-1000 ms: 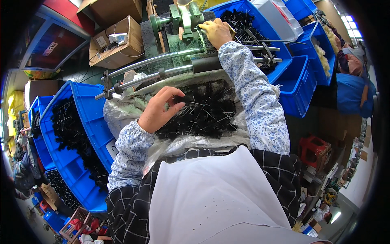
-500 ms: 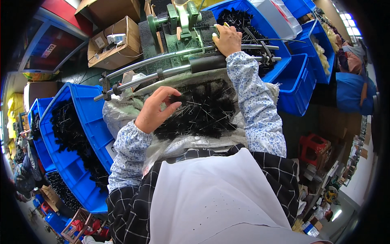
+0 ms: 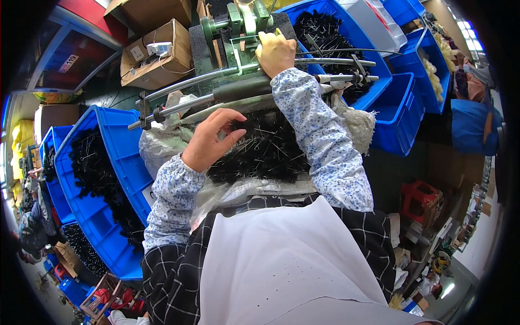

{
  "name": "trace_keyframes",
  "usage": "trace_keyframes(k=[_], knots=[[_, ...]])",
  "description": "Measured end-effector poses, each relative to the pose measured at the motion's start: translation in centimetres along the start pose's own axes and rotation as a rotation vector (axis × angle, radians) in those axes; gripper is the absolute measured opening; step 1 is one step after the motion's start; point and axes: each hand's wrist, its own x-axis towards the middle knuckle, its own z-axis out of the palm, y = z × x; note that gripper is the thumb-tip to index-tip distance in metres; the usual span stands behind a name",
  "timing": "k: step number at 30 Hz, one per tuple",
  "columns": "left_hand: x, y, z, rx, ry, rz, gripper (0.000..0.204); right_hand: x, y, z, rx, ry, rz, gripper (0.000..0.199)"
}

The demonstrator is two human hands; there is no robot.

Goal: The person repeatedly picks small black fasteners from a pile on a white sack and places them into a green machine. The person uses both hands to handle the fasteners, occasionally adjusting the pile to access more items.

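Brushes [image 3: 260,154] with fuzzy black bristles and thin metal stems lie heaped on a crinkled pale sack [image 3: 271,187], beside the left hand [image 3: 211,142], its grip curled, thumb and fingertips apart. Shiny metal bars [image 3: 189,104] cross between heap and green machine [image 3: 234,21]; beyond them the right hand [image 3: 276,53] has a grip whose contents I cannot tell. A ribbed blue plastic bin [image 3: 127,138] stands left.

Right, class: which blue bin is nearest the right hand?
The blue bin of black brushes just right of the right hand; the other right-side bins stand farther out, the left-side bins past the left hand.
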Motion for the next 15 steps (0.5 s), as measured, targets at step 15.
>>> trace_keyframes(k=[15], knots=[[-0.7,-2.2,-1.1,-0.143,0.119,0.013,0.022,2.6,10.8,-0.2,0.005,0.085,-0.058,0.022]])
